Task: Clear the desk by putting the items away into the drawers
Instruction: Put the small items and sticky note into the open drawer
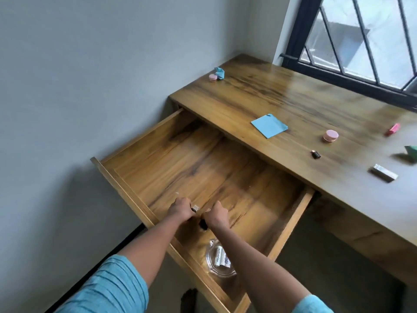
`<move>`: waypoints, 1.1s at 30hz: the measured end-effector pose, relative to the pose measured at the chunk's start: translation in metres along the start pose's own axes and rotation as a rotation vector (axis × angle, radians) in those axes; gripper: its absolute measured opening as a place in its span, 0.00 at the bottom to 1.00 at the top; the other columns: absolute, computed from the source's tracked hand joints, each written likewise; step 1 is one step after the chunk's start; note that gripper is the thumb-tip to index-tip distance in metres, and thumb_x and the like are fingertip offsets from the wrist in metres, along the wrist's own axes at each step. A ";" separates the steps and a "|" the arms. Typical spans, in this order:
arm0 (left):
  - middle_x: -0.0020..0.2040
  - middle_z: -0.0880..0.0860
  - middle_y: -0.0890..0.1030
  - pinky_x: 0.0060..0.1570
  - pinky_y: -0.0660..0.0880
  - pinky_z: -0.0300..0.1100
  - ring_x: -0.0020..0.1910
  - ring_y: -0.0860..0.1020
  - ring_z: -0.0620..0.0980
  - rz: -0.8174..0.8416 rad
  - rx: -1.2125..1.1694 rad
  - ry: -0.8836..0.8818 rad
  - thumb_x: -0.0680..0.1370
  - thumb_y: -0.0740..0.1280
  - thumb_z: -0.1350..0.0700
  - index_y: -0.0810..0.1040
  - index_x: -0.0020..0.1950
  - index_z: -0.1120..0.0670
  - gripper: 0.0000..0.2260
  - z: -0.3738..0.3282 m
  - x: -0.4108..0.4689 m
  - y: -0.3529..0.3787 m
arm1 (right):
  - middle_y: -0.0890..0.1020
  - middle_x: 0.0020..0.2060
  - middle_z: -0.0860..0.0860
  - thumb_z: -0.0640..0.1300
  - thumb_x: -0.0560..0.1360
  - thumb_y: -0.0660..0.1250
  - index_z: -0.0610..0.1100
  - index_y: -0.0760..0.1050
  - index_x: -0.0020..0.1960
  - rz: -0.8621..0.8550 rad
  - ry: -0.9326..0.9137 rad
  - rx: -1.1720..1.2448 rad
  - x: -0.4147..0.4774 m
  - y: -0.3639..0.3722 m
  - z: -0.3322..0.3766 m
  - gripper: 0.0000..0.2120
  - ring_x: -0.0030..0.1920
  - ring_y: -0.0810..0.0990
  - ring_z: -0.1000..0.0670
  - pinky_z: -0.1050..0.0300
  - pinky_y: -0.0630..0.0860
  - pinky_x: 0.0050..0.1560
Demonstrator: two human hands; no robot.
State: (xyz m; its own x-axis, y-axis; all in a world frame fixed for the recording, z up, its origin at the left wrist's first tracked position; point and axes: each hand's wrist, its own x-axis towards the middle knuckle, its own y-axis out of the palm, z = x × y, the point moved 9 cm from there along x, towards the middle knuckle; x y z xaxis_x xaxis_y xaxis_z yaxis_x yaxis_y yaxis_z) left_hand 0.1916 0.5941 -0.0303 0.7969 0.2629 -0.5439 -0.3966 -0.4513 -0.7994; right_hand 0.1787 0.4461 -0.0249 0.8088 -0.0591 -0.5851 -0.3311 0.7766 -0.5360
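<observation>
Open grain-streaked wooden drawer [203,166] holds round clear glass dish [222,274] with white cylindrical batteries [220,256]. Left hand [180,207] pinches small black-silver USB stick [195,208]; right hand [216,214] curled, grasp unclear.

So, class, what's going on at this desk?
A person has both hands in the open drawer. The left hand grips a small stick; the right hand is curled beside it, its hold unclear. A dish of batteries lies in the drawer. A note, a pink case and more lie on the desk.
</observation>
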 end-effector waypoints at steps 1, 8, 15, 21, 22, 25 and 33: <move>0.57 0.58 0.79 0.52 0.75 0.44 0.56 0.78 0.57 0.013 0.007 0.019 0.73 0.71 0.51 0.77 0.57 0.56 0.15 0.002 0.004 0.000 | 0.78 0.53 0.42 0.41 0.74 0.64 0.39 0.68 0.59 -0.006 0.022 0.028 0.000 0.007 0.000 0.15 0.47 0.77 0.44 0.56 0.73 0.40; 0.58 0.58 0.77 0.52 0.73 0.45 0.57 0.77 0.57 0.036 0.070 0.131 0.74 0.69 0.52 0.76 0.59 0.55 0.16 0.009 0.018 0.001 | 0.77 0.53 0.43 0.39 0.76 0.62 0.41 0.70 0.57 -0.139 0.100 0.092 -0.012 0.028 0.003 0.10 0.49 0.76 0.44 0.52 0.77 0.47; 0.61 0.56 0.73 0.53 0.74 0.44 0.57 0.76 0.55 -0.027 0.080 0.203 0.74 0.70 0.53 0.75 0.62 0.55 0.18 0.013 0.023 -0.008 | 0.71 0.59 0.41 0.40 0.78 0.59 0.42 0.67 0.62 -0.191 0.110 -0.018 -0.021 0.038 0.005 0.13 0.58 0.74 0.40 0.49 0.73 0.57; 0.60 0.56 0.72 0.52 0.76 0.45 0.55 0.77 0.55 0.006 0.061 0.215 0.73 0.72 0.52 0.75 0.59 0.55 0.18 0.015 0.020 0.000 | 0.71 0.57 0.42 0.41 0.79 0.59 0.41 0.67 0.60 -0.220 0.117 -0.081 -0.020 0.044 0.002 0.10 0.55 0.75 0.41 0.50 0.73 0.54; 0.60 0.56 0.73 0.51 0.77 0.45 0.54 0.77 0.55 0.009 0.058 0.216 0.73 0.72 0.52 0.75 0.59 0.55 0.17 0.015 0.020 0.001 | 0.71 0.57 0.42 0.41 0.79 0.59 0.41 0.67 0.60 -0.225 0.119 -0.096 -0.020 0.044 0.001 0.10 0.55 0.75 0.41 0.50 0.72 0.54; 0.60 0.56 0.73 0.50 0.76 0.45 0.54 0.77 0.55 0.005 0.042 0.218 0.72 0.73 0.52 0.76 0.58 0.55 0.17 0.015 0.020 0.003 | 0.70 0.57 0.42 0.41 0.79 0.59 0.40 0.67 0.61 -0.225 0.102 -0.128 -0.019 0.045 0.002 0.11 0.57 0.74 0.40 0.50 0.72 0.54; 0.37 0.50 0.74 0.34 0.78 0.42 0.37 0.77 0.50 -0.086 0.022 0.209 0.75 0.70 0.52 0.79 0.52 0.56 0.10 0.003 0.014 -0.013 | 0.71 0.58 0.42 0.40 0.79 0.60 0.40 0.69 0.61 -0.249 0.029 -0.175 -0.023 0.028 0.010 0.12 0.55 0.75 0.42 0.53 0.74 0.52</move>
State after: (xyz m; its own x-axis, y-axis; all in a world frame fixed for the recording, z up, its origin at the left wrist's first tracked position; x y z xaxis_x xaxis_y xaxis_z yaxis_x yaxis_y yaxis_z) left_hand 0.2062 0.6061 -0.0286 0.9045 0.1164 -0.4103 -0.3309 -0.4156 -0.8472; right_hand 0.1553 0.4751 -0.0200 0.8622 -0.2542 -0.4382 -0.2047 0.6163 -0.7604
